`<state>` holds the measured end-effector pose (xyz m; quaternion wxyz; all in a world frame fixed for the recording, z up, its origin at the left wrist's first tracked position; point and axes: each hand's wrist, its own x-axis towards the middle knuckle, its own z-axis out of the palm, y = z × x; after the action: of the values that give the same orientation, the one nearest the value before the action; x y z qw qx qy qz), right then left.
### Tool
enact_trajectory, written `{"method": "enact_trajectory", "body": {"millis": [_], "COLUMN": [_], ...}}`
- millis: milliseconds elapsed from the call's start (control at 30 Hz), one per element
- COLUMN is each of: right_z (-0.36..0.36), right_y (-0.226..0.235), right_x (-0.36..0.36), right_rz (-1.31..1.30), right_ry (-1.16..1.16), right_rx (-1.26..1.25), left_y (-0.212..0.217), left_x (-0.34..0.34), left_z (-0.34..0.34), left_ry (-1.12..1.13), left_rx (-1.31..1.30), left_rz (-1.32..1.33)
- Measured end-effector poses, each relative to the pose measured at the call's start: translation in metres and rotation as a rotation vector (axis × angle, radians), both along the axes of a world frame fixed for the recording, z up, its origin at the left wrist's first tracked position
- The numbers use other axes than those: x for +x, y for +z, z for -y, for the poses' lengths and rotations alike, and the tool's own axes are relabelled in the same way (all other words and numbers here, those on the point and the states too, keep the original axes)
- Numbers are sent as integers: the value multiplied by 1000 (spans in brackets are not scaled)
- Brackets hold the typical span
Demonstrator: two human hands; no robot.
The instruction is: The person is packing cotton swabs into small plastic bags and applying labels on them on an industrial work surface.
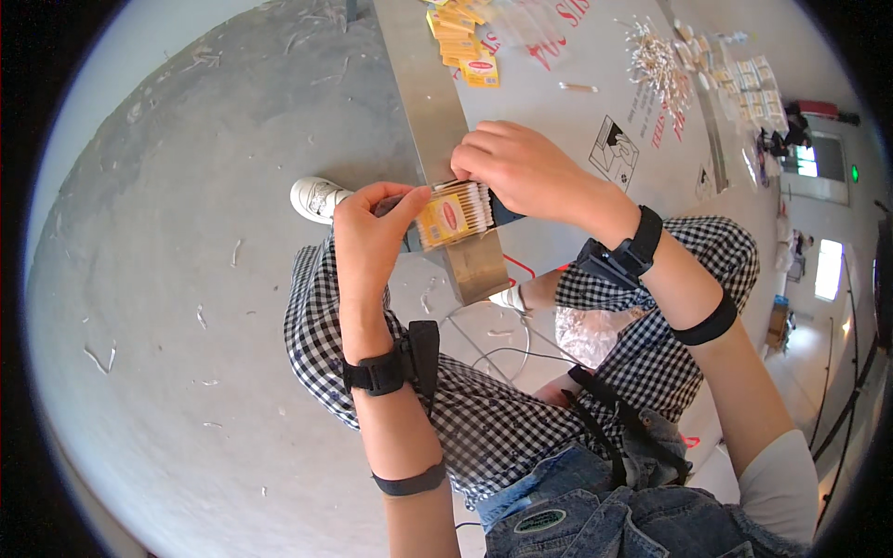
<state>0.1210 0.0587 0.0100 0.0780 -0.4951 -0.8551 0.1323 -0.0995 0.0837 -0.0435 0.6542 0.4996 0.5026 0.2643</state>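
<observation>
I see the grey concrete floor (186,279) filling most of my view, littered with pale scraps. Over it runs the long grey counter (577,121), its near edge a metal strip that ends just above my lap. My legs in black-and-white checked trousers (484,418) sit below that near end, and one white shoe (316,198) shows on the floor beside the counter's left edge.

My left hand (367,237) is clenched on the left end of a small packet of cotton swabs (453,214), yellow with a red oval label and a clear part showing the white tips. My right hand (521,167) comes over the top of it, fingers curled down on the packet's right end, so both hands grasp the same packet. The packet is held right at the near left corner of the counter, against the metal strip; I cannot tell whether it rests on it.

Further up the left edge lies a stack of yellow packets (465,42). Toward the far right edge there is a heap of loose cotton swabs (656,65), with a row of small clear packets (753,88) beside it. A single swab (579,87) lies alone mid-counter.
</observation>
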Motion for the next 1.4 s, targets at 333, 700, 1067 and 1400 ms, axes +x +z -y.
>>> {"method": "enact_trajectory", "body": {"millis": [333, 700, 1067, 1400], "right_z": [-3, -1, 26, 47], "right_y": [4, -1, -15, -46], "right_x": [-1, -8, -17, -71], "right_rz": [123, -24, -732, -1436], "right_ry": [54, -30, -635, -790], "right_rx": [40, -9, -155, 37], "left_y": [1, 2, 5, -3], "left_x": [2, 1, 0, 5], "left_z": [0, 0, 1, 3], "left_ry": [27, 25, 29, 17], "left_rx": [3, 10, 16, 10], "left_rz": [35, 21, -32, 9]}}
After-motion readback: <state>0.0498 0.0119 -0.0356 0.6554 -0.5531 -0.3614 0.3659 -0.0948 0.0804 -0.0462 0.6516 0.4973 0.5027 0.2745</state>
